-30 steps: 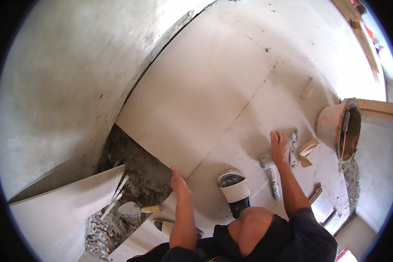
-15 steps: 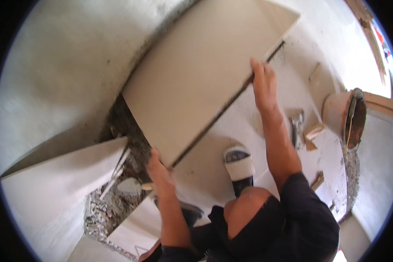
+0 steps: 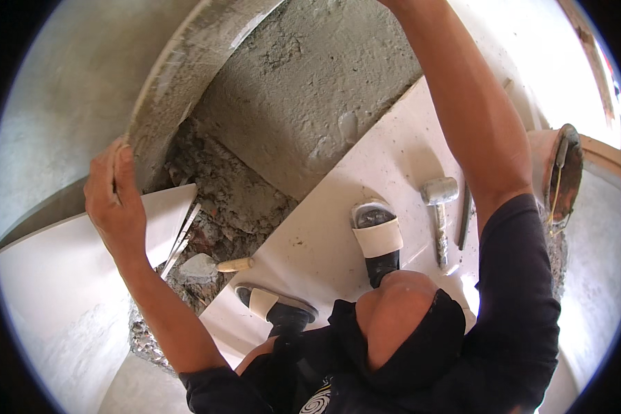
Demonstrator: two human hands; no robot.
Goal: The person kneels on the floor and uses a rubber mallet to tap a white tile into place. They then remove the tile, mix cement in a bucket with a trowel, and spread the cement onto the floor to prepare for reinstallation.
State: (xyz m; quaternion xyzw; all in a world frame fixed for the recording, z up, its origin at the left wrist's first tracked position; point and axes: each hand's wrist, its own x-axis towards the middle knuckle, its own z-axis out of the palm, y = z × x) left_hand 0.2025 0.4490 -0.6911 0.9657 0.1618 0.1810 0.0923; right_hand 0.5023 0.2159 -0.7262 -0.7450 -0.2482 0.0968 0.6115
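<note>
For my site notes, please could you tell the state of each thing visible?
Large tile: tilted up, greyish underside showing
Left hand: closed on that tile's edge
Mortar bed: exposed, uneven
Trowel: lying on rubble
Mallet: lying on tiled floor
Bucket: seemingly upright, uncovered, contents unclear
Second tile: standing on edge near wall
Sandals: both worn

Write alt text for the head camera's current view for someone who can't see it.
A person's left hand grips the edge of a tilted slab beside bare grey mortar; the right forearm extends past the top. A trowel and mallet lie near sandaled feet.
</note>
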